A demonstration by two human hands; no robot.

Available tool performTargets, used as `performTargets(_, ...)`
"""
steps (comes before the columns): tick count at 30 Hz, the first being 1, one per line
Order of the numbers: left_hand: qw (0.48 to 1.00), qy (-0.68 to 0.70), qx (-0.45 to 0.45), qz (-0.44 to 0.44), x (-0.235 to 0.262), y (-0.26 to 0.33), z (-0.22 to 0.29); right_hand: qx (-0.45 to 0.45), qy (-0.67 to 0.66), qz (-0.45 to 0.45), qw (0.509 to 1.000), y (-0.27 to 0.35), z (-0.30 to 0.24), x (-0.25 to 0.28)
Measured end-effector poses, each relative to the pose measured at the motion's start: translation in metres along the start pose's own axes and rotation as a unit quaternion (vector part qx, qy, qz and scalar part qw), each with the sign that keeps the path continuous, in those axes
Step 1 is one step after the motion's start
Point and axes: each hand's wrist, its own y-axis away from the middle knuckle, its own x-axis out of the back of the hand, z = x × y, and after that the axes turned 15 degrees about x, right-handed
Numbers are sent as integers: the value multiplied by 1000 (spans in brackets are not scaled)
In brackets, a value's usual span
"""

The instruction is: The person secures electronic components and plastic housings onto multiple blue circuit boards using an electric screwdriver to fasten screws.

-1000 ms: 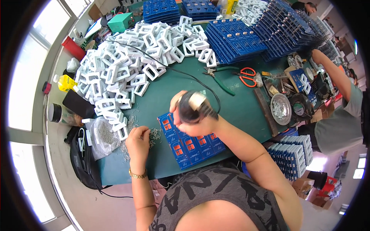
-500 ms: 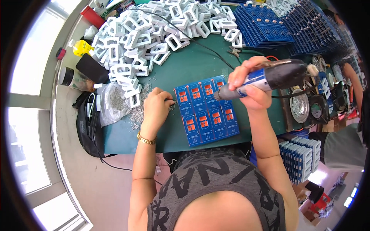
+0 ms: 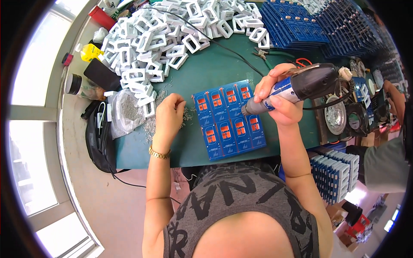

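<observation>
My right hand point(image 3: 282, 101) is wrapped round a blue and black electric screwdriver point(image 3: 282, 89). Its tip points down-left over the right part of a blue circuit board panel point(image 3: 226, 143); contact with the panel cannot be made out. That panel lies on the green work mat, with orange-red windows in two rows. Left of it, my left hand point(image 3: 169, 118) hovers at a scatter of small screws point(image 3: 188, 115), its fingers curled and the thumb and forefinger pinched together. Whatever they hold is too small or hidden to see.
White plastic frames point(image 3: 165, 38) are heaped at the far left, beside a clear bag of screws point(image 3: 128, 111). Stacked blue panels point(image 3: 297, 23) stand far right. Pliers point(image 3: 263, 56) and a metal dish point(image 3: 334, 118) lie nearer. A co-worker's arm point(image 3: 393, 99) shows at the right.
My left hand has drawn slightly left, away from the panel's edge. The screwdriver's tip has dipped a little, and the panel sits marginally further left and up in view.
</observation>
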Motion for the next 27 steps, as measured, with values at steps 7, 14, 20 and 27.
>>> performTargets(7,996,-87,0,28,-5,3,-12,6,27,-12,1000,3,-2,-1)
performTargets(14,999,-38,17,35,-11,-14,-7,5,34,-23,999,7,-2,-7)
performTargets(20,995,-53,7,-86,-11,-33,-1,3,55,-42,998,13,-1,-10)
performTargets(27,992,-54,-97,-58,-16,-42,-12,3,57,-49,997,13,3,-14)
